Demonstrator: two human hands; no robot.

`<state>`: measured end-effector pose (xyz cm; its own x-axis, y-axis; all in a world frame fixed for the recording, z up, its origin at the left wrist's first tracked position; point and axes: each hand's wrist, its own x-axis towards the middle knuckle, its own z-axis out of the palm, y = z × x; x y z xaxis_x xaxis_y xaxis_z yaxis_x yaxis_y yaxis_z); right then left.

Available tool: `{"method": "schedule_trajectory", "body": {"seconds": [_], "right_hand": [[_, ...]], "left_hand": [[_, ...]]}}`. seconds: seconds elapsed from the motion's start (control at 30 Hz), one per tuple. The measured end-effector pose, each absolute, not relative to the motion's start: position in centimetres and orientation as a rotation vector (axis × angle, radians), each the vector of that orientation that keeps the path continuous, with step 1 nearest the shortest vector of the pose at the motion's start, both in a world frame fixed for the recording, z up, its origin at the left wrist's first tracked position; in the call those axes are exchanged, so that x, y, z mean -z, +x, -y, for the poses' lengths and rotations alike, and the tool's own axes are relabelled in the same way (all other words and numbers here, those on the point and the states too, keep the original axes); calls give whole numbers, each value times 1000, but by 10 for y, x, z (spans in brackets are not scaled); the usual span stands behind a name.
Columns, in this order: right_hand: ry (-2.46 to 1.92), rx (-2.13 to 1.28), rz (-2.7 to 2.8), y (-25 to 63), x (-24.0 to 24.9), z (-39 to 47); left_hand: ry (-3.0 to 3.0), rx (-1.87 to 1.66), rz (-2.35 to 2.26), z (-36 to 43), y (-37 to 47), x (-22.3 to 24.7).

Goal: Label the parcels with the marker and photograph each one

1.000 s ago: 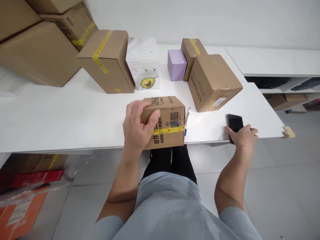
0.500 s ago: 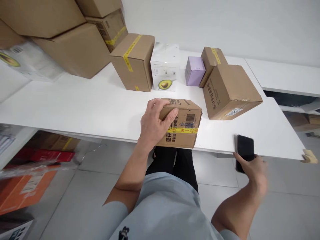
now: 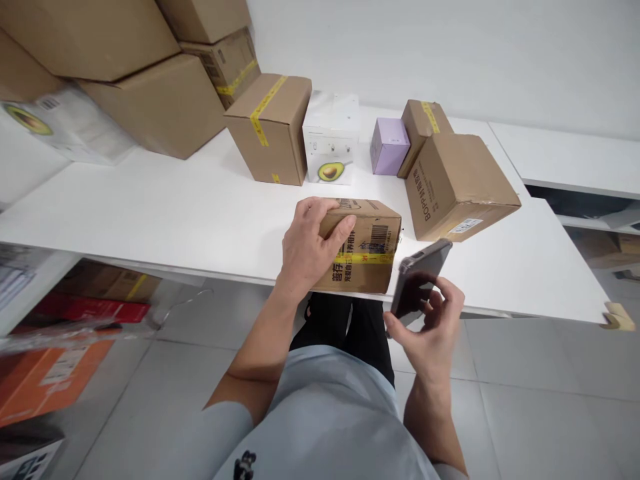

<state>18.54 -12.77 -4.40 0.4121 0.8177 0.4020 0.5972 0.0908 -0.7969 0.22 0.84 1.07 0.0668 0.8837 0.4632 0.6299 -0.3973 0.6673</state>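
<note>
My left hand point(image 3: 313, 250) grips the left end of a small cardboard box point(image 3: 367, 273), thumb on the front face and fingers over the top. The box sits at the table's front edge, its front showing a barcode, black print and a strip of yellow tape. In my right hand point(image 3: 434, 327) is a dark smartphone point(image 3: 417, 283), tilted up on edge just right of the box. Its screen faces toward the lower left, and my thumb and fingers hold its lower part.
Along the back of the white table point(image 3: 165, 207) stand a taped carton point(image 3: 273, 127), a white avocado-print box point(image 3: 330, 137), a purple box point(image 3: 390, 147) and a larger printed carton point(image 3: 460, 187). Stacked cartons point(image 3: 155, 107) fill the left. A wooden corner piece point(image 3: 619, 316) marks the right edge.
My right hand has lifted the smartphone from the table's front edge, carried it left beside the cardboard box and tilted it up. My left hand stays on the box.
</note>
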Motion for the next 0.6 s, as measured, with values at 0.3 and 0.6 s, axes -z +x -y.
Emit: {"method": "schedule_trajectory", "body": {"seconds": [0.3, 0.6], "right_hand": [[-1502, -40, 1378, 157, 16, 93], [-1509, -5, 1393, 155, 16, 85]], "left_hand": [[2037, -1293, -1502, -9, 5, -8], [2062, -1311, -1472, -10, 4, -6]]}}
